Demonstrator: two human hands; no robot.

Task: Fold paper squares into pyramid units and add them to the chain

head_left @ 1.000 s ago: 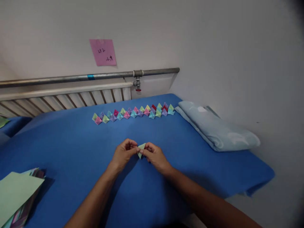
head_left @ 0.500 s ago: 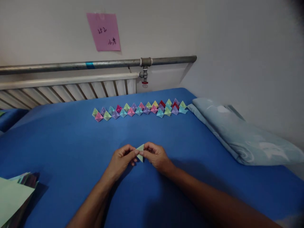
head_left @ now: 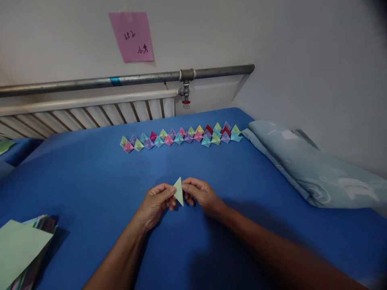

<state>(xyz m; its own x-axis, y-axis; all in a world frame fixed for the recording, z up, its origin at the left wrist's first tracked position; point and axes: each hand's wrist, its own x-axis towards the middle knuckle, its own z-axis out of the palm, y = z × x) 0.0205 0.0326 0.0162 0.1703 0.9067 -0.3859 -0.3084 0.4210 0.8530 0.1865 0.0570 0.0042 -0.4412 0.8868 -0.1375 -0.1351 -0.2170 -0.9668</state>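
A small pale green folded paper triangle is held upright above the blue sheet. My left hand pinches its left corner between thumb and fingers. At its right edge, my right hand has thumb and forefinger closed on the paper, with the other fingers curled below. Beyond the hands, several folded paper pieces in pink, green, blue, purple, yellow and red stand in two long rows.
A stack of coloured paper sheets lies at the lower left. On the right is a folded grey-green blanket. Along the back wall run a metal pipe and a white radiator, below a pink note.
My right thumb has drawn back from the front of the triangle to its right edge, so more of the paper shows. The view has shifted slightly.
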